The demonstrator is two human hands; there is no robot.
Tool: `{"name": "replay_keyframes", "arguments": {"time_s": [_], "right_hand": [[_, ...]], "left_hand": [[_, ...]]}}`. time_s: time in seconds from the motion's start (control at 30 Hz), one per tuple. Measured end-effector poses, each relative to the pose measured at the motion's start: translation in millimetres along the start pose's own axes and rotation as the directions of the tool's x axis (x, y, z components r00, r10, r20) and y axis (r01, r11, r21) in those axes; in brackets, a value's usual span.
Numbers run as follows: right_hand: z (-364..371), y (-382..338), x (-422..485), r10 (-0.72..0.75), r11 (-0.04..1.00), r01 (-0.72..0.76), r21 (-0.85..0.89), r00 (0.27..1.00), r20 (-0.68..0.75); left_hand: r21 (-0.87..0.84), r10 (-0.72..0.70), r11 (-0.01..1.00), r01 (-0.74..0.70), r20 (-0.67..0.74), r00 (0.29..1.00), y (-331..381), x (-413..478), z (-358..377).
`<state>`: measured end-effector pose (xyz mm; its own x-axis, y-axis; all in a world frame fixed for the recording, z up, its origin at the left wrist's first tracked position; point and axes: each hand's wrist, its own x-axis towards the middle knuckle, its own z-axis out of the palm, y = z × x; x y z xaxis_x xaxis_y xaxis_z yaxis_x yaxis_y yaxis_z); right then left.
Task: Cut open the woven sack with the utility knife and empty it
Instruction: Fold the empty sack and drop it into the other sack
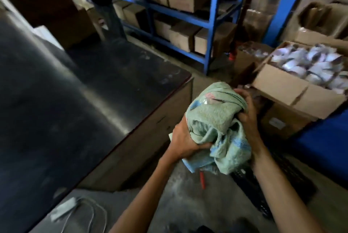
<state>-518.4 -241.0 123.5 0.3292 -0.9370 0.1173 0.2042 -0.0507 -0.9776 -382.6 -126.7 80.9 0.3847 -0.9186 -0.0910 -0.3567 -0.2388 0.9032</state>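
Both hands, left [185, 139] and right [246, 108], were clenched on a crumpled pale-green terry towel [216, 125], seemingly wiping. No woven sack showed; a slim red tool [202, 180], possibly the knife, lay on the floor.

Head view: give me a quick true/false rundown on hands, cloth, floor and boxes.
1. Both hands hold the green cloth. True: left hand, right hand.
2. The cloth lies flat on the dark table. False: it is bunched in the air beside it.
3. A slim red object lies on the floor below the cloth. True.
4. The open cardboard box at right is empty. False: it holds pale packets.
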Motion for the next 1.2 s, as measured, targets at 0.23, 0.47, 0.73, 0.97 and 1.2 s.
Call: {"name": "replay_keyframes", "arguments": {"time_s": [0.23,0.47,0.73,0.97,1.2], "right_hand": [[73.8,101.8,7.8,0.286,0.908,-0.169,-0.384,0.919,0.271],[20.2,176.8,75.7,0.445,0.491,-0.043,-0.870,0.871,0.207],[-85.1,263.8,178.8,0.636,0.678,-0.289,-0.676,0.692,0.341],[-128.8,357.3,264.8,0.494,0.638,0.042,-0.769,0.744,0.451],[-122.3,490.2,349.0,0.499,0.310,0.289,-0.906,0.762,0.413]], "left_hand": [[-0.302,-0.485,0.869,0.393,-0.353,0.800,-102.0,-6.8,-20.8],[-0.464,-0.769,0.633,0.620,-0.281,0.575,-137.2,66.3,59.1],[-0.599,-0.948,0.306,0.740,-0.121,0.294,-164.4,198.1,180.6],[-0.683,-0.937,0.259,0.683,-0.008,0.348,-229.4,322.1,235.8],[-0.722,-0.856,0.428,0.544,-0.131,0.499,-335.4,424.9,267.8]]}}
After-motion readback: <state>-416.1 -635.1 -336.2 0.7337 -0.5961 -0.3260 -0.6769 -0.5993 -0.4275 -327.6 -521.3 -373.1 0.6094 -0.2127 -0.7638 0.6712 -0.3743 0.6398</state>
